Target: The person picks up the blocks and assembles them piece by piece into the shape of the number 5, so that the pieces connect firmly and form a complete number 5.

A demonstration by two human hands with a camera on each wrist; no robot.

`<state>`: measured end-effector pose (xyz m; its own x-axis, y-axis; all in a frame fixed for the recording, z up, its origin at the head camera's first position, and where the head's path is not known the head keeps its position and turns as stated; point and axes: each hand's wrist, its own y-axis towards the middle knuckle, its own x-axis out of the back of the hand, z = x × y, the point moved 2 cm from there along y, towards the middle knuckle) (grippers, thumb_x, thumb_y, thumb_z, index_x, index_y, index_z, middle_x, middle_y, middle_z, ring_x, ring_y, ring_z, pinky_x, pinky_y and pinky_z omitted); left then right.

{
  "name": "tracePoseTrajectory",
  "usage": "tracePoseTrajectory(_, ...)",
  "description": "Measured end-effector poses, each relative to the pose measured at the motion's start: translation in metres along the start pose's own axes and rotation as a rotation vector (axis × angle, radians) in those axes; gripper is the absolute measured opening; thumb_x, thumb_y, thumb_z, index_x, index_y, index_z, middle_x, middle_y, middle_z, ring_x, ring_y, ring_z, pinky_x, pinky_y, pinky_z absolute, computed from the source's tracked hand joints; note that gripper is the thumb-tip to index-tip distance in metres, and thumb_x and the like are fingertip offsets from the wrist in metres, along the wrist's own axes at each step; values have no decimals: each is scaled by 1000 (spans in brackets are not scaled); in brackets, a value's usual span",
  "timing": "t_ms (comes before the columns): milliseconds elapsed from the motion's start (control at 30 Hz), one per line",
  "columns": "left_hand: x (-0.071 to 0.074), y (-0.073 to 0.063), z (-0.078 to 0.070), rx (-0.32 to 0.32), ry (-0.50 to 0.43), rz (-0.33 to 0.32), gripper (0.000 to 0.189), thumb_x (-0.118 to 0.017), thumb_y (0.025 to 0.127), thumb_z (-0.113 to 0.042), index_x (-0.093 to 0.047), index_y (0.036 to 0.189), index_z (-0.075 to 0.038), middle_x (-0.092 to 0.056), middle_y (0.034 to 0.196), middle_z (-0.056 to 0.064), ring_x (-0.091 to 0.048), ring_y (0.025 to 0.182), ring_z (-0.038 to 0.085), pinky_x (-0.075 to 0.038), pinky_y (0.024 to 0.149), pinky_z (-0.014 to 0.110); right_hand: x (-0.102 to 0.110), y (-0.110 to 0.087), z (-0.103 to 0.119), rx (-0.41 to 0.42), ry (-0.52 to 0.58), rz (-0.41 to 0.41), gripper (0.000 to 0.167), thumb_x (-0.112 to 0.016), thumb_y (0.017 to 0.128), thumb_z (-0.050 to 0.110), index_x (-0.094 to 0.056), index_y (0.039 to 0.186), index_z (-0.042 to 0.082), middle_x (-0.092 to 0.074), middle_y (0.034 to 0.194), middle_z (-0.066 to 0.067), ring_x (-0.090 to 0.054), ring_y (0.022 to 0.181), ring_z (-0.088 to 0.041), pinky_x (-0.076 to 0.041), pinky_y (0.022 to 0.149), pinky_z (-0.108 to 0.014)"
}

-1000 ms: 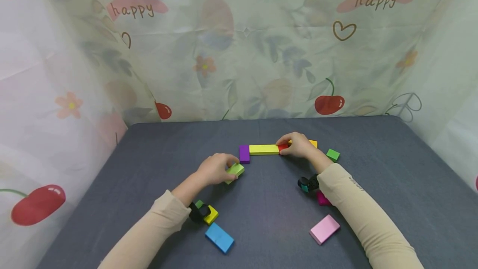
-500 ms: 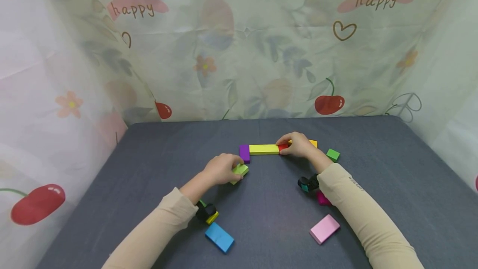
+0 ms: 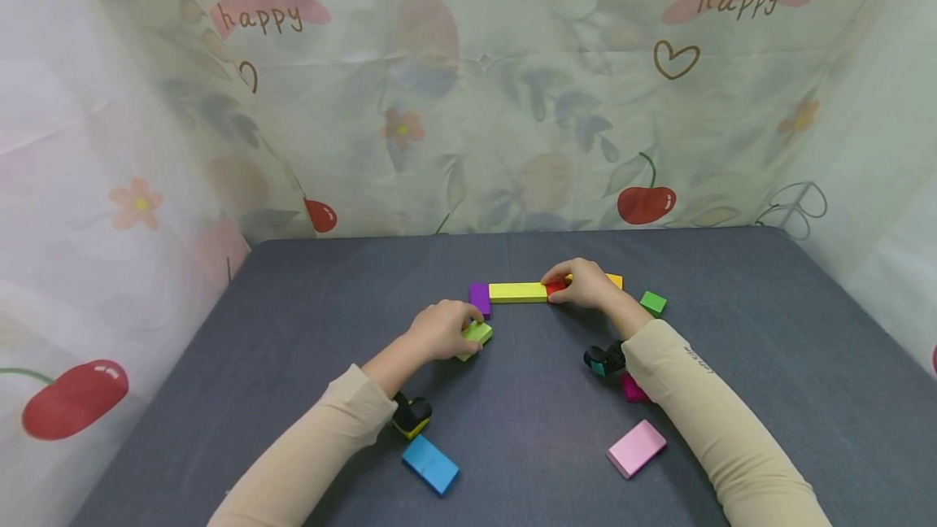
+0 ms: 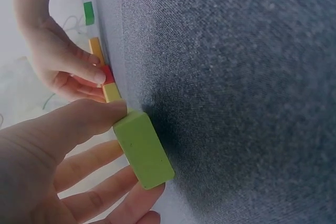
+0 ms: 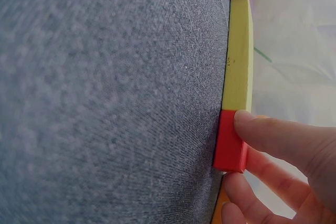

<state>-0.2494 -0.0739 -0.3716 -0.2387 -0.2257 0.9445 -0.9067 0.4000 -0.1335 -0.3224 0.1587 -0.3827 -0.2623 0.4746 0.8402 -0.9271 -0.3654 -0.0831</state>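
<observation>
My left hand (image 3: pixel 441 328) pinches a lime green block (image 4: pixel 144 150) between thumb and fingers, close over the dark table. This block is just in front of the purple block (image 3: pixel 479 299). From the purple block a long yellow block (image 3: pixel 517 293) runs to the right in a row. At its right end is a small red block (image 5: pixel 231 140), gripped by my right hand (image 3: pixel 586 283) with the thumb on one side and fingertips at its far end. An orange block (image 3: pixel 616 280) lies beyond the red one, partly hidden by that hand.
To the right are a green block (image 3: pixel 653 303), a magenta block (image 3: pixel 633 389) half under the sleeve and a pink block (image 3: pixel 636 449). A blue block (image 3: pixel 430 465) lies front left, beside a yellow block (image 3: pixel 416 430) mostly covered by the left wrist camera. A printed curtain (image 3: pixel 483 104) hangs behind the table.
My left hand has moved a little to the right with the lime green block, nearer the purple block's front end. The right hand has kept its grip on the red block without moving.
</observation>
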Motion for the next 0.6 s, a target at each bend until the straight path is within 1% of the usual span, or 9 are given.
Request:
tracePoseTrajectory(233, -2, 2, -1, 11, 1, 10, 40, -74, 79, -28, -66, 115, -14, -65, 100, 5, -52, 79, 14, -44, 69, 30, 0, 0, 0, 5, -3, 2, 30, -69, 83, 14, -67, 113, 5, -64, 116, -17, -53, 103, -30, -41, 93, -46)
tracePoseTrajectory(433, -2, 2, -1, 0, -1, 31, 44, -76, 77, -31, -66, 116, -13, -63, 93, 4, -51, 77, 14, -43, 68, 29, 1, -1, 0, 11, 0, -3, 30, -69, 83, 13, -67, 112, 5, -64, 115, -17, -53, 102, -30, -41, 92, -46)
tracePoseTrajectory(500, -2, 1, 0, -9, -11, 45, 46, -76, 77, -31, -65, 117, -13, -64, 94, 4, -53, 79, 14, -45, 70, 30, 1, -1, 0, 11, 0, -5, 30, -69, 83, 13, -67, 112, 5, -65, 114, -16, -53, 102, -29, -41, 92, -46)
tracePoseTrajectory(600, 0, -1, 4, -20, -29, 68, 48, -77, 76, -30, -63, 119, -14, -65, 99, 5, -57, 86, 15, -48, 77, 33, 0, -1, 0, 8, 1, -4, 30, -69, 83, 13, -67, 112, 5, -65, 114, -16, -53, 102, -30, -41, 92, -46)
